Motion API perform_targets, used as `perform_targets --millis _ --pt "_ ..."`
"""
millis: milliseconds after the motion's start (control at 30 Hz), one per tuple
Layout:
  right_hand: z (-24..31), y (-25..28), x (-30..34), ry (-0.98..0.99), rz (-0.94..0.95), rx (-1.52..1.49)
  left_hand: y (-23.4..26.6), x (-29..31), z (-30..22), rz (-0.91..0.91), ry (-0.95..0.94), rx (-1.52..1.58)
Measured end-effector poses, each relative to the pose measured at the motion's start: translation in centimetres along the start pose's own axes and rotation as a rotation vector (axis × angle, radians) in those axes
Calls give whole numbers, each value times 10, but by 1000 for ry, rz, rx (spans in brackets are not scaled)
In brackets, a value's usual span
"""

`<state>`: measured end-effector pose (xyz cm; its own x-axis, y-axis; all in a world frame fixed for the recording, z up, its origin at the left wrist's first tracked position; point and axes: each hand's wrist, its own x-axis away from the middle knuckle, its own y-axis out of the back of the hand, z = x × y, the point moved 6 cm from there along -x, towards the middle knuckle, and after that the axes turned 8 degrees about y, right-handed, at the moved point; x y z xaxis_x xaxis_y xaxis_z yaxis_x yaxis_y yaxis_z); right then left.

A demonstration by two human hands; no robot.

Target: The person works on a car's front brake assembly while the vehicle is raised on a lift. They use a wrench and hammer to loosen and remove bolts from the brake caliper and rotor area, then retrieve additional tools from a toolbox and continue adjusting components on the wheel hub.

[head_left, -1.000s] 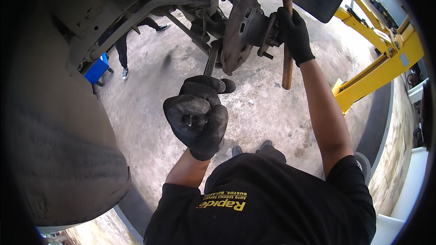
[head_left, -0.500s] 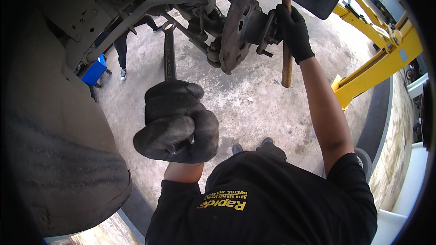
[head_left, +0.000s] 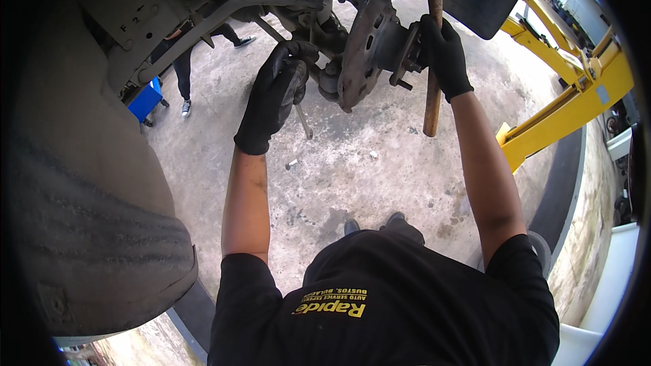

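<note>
My left hand (head_left: pixel 274 94), in a black glove, is raised beside the suspension joint (head_left: pixel 329 81) under the car, its fingers closed on a wrench (head_left: pixel 303 120). The wrench's shank slants down out of the fist; its upper part is hidden by the hand. My right hand (head_left: pixel 445 57), also gloved, grips a hammer (head_left: pixel 433 98) with a wooden handle and dark metal head, head upward. Its fingers are close to the wheel hub (head_left: pixel 405 61); I cannot tell whether they touch it. Between my hands hangs the rusty brake disc shield (head_left: pixel 363 50).
Suspension arms (head_left: pixel 224 16) cross overhead, with a dark wheel-arch liner (head_left: pixel 108 217) at left. A yellow lift arm (head_left: pixel 563 108) stands at right. Another person's leg (head_left: pixel 182 74) and a blue cart (head_left: pixel 144 101) are beyond. Small bits (head_left: pixel 291 164) lie on the concrete floor (head_left: pixel 380 183).
My left hand has moved up and away, from close in front of me to the suspension joint. The wrench, upright before, now slants downward. My right hand keeps its hold on the hammer.
</note>
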<state>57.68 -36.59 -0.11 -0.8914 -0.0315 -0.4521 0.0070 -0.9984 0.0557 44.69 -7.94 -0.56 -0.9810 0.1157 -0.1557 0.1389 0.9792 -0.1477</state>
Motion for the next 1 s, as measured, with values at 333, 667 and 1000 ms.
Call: perform_targets --millis 333,667,1000 --pt "-1 0 1 1 -11 16 -5 -16 16 13 25 -235" --pt "3 -2 4 -39 -39 55 -29 4 0 -297 -289 -736" --pt "4 -2 5 -12 -37 21 84 -13 -56 -320 -304 636"
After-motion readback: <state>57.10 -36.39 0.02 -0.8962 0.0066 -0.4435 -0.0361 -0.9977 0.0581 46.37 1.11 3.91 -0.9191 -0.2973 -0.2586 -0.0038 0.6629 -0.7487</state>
